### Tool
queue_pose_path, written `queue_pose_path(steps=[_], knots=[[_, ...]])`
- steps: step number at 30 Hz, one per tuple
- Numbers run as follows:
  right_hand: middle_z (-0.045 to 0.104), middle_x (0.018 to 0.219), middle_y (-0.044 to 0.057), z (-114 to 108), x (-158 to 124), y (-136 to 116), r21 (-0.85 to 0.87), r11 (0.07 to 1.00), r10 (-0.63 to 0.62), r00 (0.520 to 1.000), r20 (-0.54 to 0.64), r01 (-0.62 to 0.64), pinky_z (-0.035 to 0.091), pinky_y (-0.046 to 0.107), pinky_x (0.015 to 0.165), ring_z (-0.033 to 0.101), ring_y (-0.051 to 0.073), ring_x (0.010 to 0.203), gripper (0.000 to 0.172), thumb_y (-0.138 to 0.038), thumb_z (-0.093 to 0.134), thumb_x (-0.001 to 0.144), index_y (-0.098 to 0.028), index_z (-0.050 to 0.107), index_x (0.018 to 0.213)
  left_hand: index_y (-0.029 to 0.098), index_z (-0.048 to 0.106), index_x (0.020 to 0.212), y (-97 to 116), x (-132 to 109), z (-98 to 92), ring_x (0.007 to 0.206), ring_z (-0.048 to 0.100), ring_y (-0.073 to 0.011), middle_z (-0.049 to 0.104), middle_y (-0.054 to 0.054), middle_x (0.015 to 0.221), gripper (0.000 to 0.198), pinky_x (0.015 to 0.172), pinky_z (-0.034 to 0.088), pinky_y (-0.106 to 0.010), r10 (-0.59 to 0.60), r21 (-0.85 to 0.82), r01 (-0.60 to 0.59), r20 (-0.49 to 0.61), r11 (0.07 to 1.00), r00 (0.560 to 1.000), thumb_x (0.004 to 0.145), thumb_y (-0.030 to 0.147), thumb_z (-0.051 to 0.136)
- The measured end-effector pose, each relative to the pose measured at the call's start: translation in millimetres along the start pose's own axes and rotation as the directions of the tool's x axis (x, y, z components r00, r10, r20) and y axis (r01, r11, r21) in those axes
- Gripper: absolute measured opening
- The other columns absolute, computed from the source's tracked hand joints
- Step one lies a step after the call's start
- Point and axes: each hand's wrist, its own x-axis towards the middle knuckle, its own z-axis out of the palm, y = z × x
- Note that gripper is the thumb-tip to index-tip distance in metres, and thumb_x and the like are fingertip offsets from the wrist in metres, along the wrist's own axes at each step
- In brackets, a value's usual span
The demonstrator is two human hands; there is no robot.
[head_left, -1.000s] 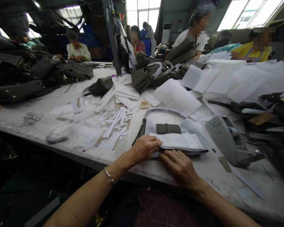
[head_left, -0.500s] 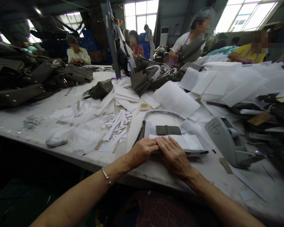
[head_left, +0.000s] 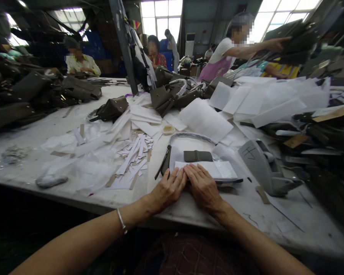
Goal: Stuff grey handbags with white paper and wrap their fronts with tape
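Note:
A dark olive handbag (head_left: 166,158) lies on the table in front of me, mostly covered by white wrapping. Its handle (head_left: 189,135), wrapped in clear plastic, arches away from me. A dark strap tab (head_left: 197,156) shows above a folded white sheet (head_left: 225,169). My left hand (head_left: 169,187) rests at the sheet's near left edge, fingers stretched out. Beside it, my right hand (head_left: 203,187) lies flat on the sheet with fingers extended. The fingertips of both hands nearly meet. The bag's near edge is partly hidden under my hands.
A grey tape dispenser (head_left: 256,162) stands to the right. Paper strips (head_left: 134,152) and crumpled plastic (head_left: 91,168) lie left. White sheets (head_left: 205,118) and more bags (head_left: 166,97) are piled behind, near a metal post (head_left: 124,49). A co-worker (head_left: 220,57) reaches out with a dark bag.
My left hand has slid slightly back and its fingers have spread a little; my right hand stays on the sheet. The view has turned right. The standing co-worker has swung a bag rightward.

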Motion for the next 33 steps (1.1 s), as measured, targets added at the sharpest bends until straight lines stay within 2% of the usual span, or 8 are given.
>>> queue_pose_path(steps=[7,10,13,18,21,25,29,33], knots=[[0.050,0.146,0.013,-10.1,-5.3,-6.0,-0.112,0.991,0.080,0.997,0.020,-0.078,0.025,0.057,0.117,0.038,0.033,0.139,0.066,-0.027,0.063,0.086,-0.014,0.040,0.146,0.005,0.048,0.131,-29.4,13.6,-5.0,0.112,0.063,-0.0238,0.065,-0.017,0.123,0.037,0.090,0.053,-0.036,0.014,-0.124,-0.027,-0.106,0.992,0.994,0.096,0.007,0.036],[0.049,0.147,0.013,-12.3,3.4,-0.3,-0.182,0.980,0.074,0.997,-0.013,-0.075,0.024,0.055,0.117,0.037,0.032,0.140,0.060,-0.021,0.057,0.088,-0.014,0.040,0.145,0.005,0.048,0.131,-43.2,21.5,-9.1,0.110,0.064,-0.0228,0.066,-0.016,0.120,0.041,0.091,0.053,-0.034,-0.023,-0.207,-0.005,-0.133,0.978,0.991,0.091,0.003,0.037],[0.059,0.136,0.012,-12.5,18.1,10.4,-0.202,0.978,0.040,0.998,-0.042,-0.048,0.032,0.050,0.111,0.049,0.029,0.128,0.044,-0.017,0.049,0.095,-0.017,0.048,0.138,0.006,0.049,0.129,-49.4,27.5,-10.0,0.106,0.064,-0.0232,0.066,-0.015,0.118,0.046,0.092,0.054,-0.035,-0.052,-0.266,0.016,-0.127,0.964,0.991,0.084,0.001,0.040],[0.069,0.110,0.008,-12.8,37.8,20.9,-0.165,0.986,-0.016,0.999,-0.045,0.008,0.043,0.040,0.092,0.060,0.023,0.103,0.024,-0.023,0.044,0.101,-0.017,0.059,0.118,0.006,0.048,0.132,-41.6,27.7,-7.3,0.113,0.060,-0.0307,0.062,-0.019,0.124,0.052,0.097,0.049,-0.046,-0.116,-0.212,0.088,-0.121,0.973,0.986,0.080,0.005,0.046],[0.070,0.104,0.006,-10.4,42.9,16.1,-0.172,0.985,-0.016,0.999,-0.032,0.010,0.043,0.038,0.087,0.060,0.021,0.096,0.021,-0.026,0.044,0.101,-0.018,0.060,0.111,0.004,0.051,0.129,-36.4,23.0,-3.0,0.113,0.059,-0.0339,0.064,-0.019,0.120,0.043,0.104,0.041,-0.053,-0.117,-0.104,0.098,-0.202,0.990,0.972,0.086,0.008,0.047],[0.069,0.095,0.004,-6.8,42.0,6.7,-0.148,0.989,0.005,1.000,-0.018,-0.008,0.042,0.038,0.082,0.059,0.020,0.089,0.019,-0.025,0.043,0.102,-0.019,0.061,0.102,0.007,0.054,0.125,-35.4,15.1,3.6,0.103,0.063,-0.0296,0.068,-0.016,0.111,0.036,0.096,0.045,-0.044,-0.114,-0.061,0.101,-0.297,0.993,0.948,0.091,0.003,0.044],[0.069,0.096,0.004,-6.1,35.2,3.1,-0.100,0.995,0.017,0.999,-0.037,-0.020,0.041,0.038,0.087,0.059,0.020,0.097,0.019,-0.024,0.042,0.102,-0.019,0.060,0.102,0.010,0.056,0.122,-36.0,9.7,5.8,0.095,0.065,-0.0265,0.070,-0.013,0.105,0.031,0.087,0.048,-0.038,-0.108,-0.131,0.071,-0.307,0.989,0.946,0.093,0.003,0.046],[0.069,0.101,0.004,0.0,26.7,-0.7,-0.079,0.997,0.008,0.999,-0.041,-0.011,0.042,0.038,0.090,0.059,0.020,0.102,0.020,-0.023,0.041,0.102,-0.018,0.060,0.105,0.010,0.057,0.123,-29.5,6.0,6.5,0.094,0.065,-0.0252,0.070,-0.013,0.106,0.028,0.087,0.047,-0.036,-0.142,-0.207,0.082,-0.300,0.975,0.943,0.096,0.010,0.047]])
